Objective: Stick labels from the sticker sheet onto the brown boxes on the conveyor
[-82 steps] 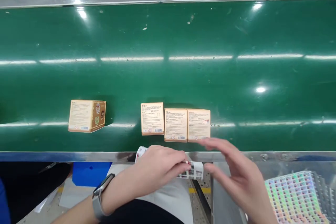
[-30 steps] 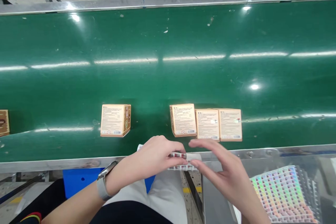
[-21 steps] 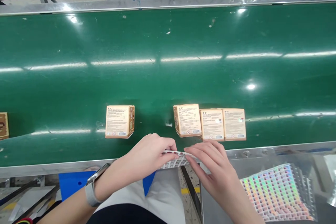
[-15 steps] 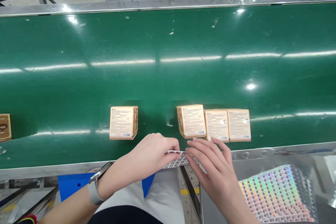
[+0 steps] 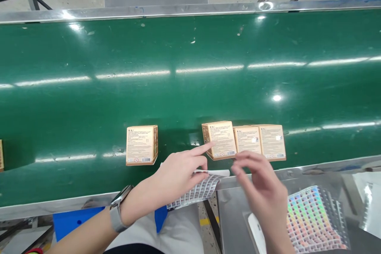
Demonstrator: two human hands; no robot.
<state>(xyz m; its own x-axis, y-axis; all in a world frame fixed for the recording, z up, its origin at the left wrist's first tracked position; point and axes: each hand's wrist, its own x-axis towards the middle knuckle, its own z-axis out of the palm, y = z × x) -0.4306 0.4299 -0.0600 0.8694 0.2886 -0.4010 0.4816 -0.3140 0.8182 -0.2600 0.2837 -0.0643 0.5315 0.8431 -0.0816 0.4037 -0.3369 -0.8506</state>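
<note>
Left hand [image 5: 178,172]: forefinger now stretched out toward the near corner of the leftmost of the three joined boxes [image 5: 220,139]; earlier it was curled over the sticker strip [image 5: 195,191].
Sticker strip: now hangs lower, drooping below the belt's metal edge [image 5: 312,168].
Right hand [image 5: 258,184]: has come off the strip and lifted, blurred, just before the middle box [image 5: 247,139].
Boxes: all have shifted rightward along the green conveyor belt [image 5: 190,87]; the single box [image 5: 141,145] too.
Far-left box [image 5: 0,155]: nearly out of view.
</note>
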